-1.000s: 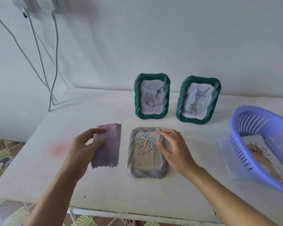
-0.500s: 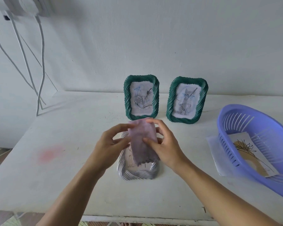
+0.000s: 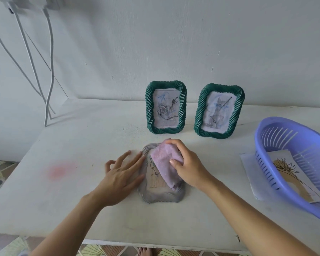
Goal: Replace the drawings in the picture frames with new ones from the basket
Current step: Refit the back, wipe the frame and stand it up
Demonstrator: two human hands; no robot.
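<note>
Evidently the step in hand is cleaning: a grey picture frame lies flat, face up, near the front middle of the white table, and the right hand presses a lilac cloth onto its face. The fingers and thumb are curled round the bunched cloth. The left hand lies at the frame's left edge with its fingers straight and a little apart, steadying it and gripping nothing.

Under the cloth shows a leaf line drawing on beige paper. It is like the sheet in the basket, so I judge this frame already refilled and only being wiped.

Two green frames stand upright by the wall. The left green frame holds a rose sketch. The right green frame, just beside it, holds a cat sketch. Both look like the old drawings, so most of the task seems left to do.

The lilac plastic basket sits at the right edge of the table, well apart from the frames. It holds a flower drawing on beige paper, and whether more sheets lie beneath I cannot tell. A white sheet pokes out from under the basket.

The next move probably calls for light, even strokes so the frame does not slide. Then the cloth is put down, the grey frame stood up and a green one brought forward to open its back.
</note>
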